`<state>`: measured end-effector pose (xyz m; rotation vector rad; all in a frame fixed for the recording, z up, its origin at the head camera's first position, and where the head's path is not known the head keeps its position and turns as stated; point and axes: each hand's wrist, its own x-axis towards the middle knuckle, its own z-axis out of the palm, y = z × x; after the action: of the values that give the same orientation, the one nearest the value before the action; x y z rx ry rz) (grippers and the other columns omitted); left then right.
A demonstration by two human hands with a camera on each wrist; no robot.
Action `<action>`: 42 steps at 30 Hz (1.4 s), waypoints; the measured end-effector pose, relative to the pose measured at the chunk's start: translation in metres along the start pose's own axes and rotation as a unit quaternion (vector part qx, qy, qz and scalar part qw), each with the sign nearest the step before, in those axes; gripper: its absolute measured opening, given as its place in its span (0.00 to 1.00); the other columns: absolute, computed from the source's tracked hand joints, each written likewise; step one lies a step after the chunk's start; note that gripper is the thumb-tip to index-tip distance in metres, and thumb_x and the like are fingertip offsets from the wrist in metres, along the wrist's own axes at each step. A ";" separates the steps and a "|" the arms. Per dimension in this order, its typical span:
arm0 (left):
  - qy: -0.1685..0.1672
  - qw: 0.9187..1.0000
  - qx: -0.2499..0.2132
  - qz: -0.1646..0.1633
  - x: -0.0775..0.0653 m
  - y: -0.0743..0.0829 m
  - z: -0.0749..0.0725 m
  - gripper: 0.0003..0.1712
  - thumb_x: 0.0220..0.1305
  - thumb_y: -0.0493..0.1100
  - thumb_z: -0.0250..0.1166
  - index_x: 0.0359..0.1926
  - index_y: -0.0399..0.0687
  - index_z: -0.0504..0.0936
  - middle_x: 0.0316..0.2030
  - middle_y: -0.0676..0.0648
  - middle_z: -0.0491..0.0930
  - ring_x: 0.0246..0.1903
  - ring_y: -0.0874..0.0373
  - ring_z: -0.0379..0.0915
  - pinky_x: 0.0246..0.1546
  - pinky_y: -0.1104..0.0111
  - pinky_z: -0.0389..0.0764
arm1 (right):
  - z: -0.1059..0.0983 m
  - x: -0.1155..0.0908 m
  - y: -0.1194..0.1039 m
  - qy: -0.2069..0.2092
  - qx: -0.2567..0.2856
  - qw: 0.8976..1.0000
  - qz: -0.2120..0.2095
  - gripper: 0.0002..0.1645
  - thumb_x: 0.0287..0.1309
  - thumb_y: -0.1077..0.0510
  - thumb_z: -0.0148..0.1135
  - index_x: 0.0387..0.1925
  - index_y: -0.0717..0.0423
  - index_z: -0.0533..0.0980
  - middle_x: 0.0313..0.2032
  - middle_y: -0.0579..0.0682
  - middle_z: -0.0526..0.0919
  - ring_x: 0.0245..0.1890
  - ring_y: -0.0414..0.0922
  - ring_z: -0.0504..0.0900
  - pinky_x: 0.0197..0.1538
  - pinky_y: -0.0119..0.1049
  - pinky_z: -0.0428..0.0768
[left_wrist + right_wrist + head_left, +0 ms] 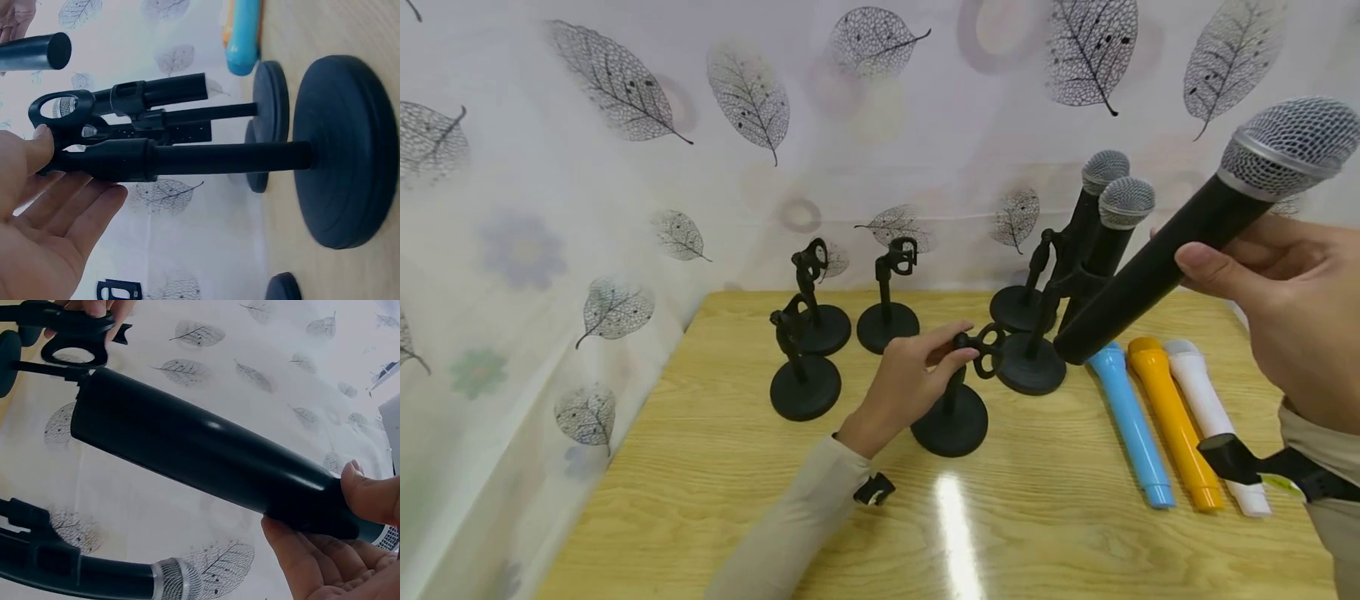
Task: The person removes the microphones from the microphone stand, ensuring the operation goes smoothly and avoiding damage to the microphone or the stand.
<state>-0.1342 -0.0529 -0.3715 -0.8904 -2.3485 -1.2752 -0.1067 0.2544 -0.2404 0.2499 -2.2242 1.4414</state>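
Gripping black microphone (1159, 260) at upper right of head view in curled fingers (289, 555) of right hand (1300, 292). Pinching clip (69, 134) of black stand (951, 425) near centre with left hand (898, 383). Partly covering nearer of two loaded stands (1032, 371), right of centre. Around: three bare stands (805, 392), left of centre; blue tube (1131, 425), orange tube (1174, 421), white tube (1206, 396) on tabletop (700, 500), lower right.

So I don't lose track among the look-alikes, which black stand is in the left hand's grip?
The frontmost black stand: the left hand pinches its clip. No hand touches the other stands, all farther back.
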 end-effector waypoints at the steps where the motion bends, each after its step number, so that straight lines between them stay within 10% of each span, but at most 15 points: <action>1: -0.005 1.000 -0.008 -0.009 -0.001 -0.001 0.001 0.20 0.70 0.45 0.66 0.59 0.44 0.82 0.39 0.48 0.88 0.37 0.63 0.85 0.41 0.78 0.80 | -0.001 -0.001 0.001 -0.001 -0.027 1.000 0.004 0.19 0.68 0.64 0.63 0.59 0.59 0.79 0.47 0.35 0.86 0.44 0.29 0.84 0.57 0.23 0.73; 13: -0.060 0.991 -0.052 -0.109 -0.015 -0.015 0.014 0.21 0.66 0.49 0.71 0.56 0.45 0.82 0.46 0.47 0.85 0.43 0.63 0.85 0.42 0.78 0.80 | -0.006 -0.014 0.040 -0.076 0.002 0.995 0.068 0.22 0.61 0.69 0.69 0.55 0.54 0.76 0.43 0.31 0.87 0.46 0.29 0.83 0.52 0.21 0.76; 34: -0.066 0.992 0.005 -0.111 -0.024 -0.026 0.026 0.10 0.64 0.43 0.72 0.42 0.42 0.85 0.34 0.49 0.87 0.30 0.66 0.80 0.33 0.76 0.79 | -0.007 -0.038 0.090 -0.173 -0.070 0.965 0.184 0.26 0.64 0.51 0.71 0.56 0.62 0.77 0.41 0.31 0.86 0.41 0.30 0.84 0.41 0.21 0.77; 42: -0.059 0.991 0.003 -0.121 -0.029 -0.031 0.020 0.09 0.66 0.43 0.71 0.42 0.42 0.84 0.38 0.48 0.87 0.37 0.63 0.85 0.40 0.75 0.81 | -0.007 -0.043 0.112 -0.182 0.000 0.967 0.180 0.10 0.63 0.63 0.70 0.46 0.57 0.83 0.39 0.38 0.88 0.36 0.39 0.86 0.39 0.28 0.83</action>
<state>-0.1320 -0.0595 -0.4178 -0.7146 -2.6173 -1.3369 -0.1119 0.3046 -0.3494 0.1187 -2.6733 1.6940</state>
